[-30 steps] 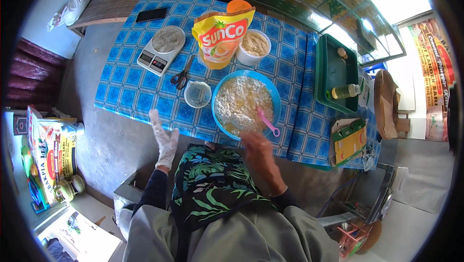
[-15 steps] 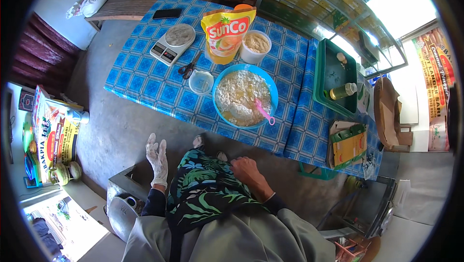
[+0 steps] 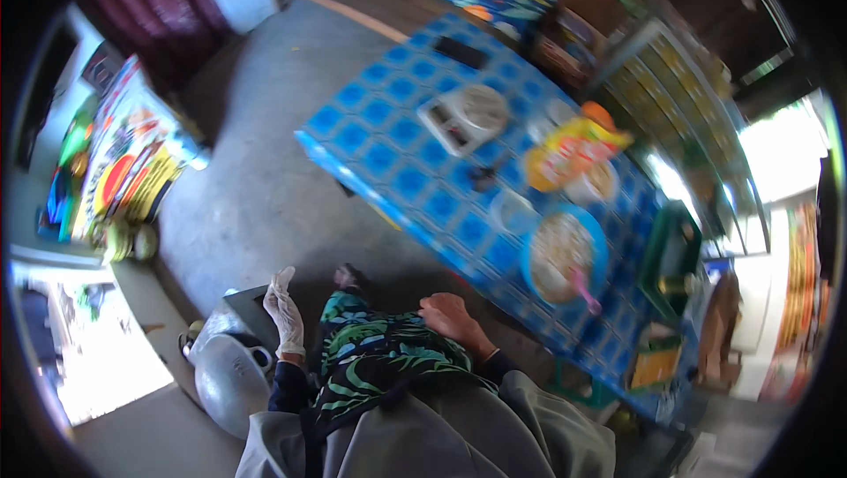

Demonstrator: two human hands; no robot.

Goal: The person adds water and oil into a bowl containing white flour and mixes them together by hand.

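Observation:
My left hand wears a thin white glove and hangs beside the apron, its fingers stretched out and holding nothing. My bare right hand is in front of the apron, its fingers curled in, with no object showing in it. To the right on the table, apart from both hands, stands a blue bowl of floury mixture with a pink-handled utensil in it. Beside it are a clear plastic cup, a yellow pouch and a white tub.
The blue checked table carries a kitchen scale, scissors, a phone and a green tray. A large metal pot sits low near my left arm. Grey floor extends left of the table.
My view has swung left, so the table and bowl now lie farther right and the picture is blurred. The left hand's fingers look closer together; the right hand stays curled by the apron.

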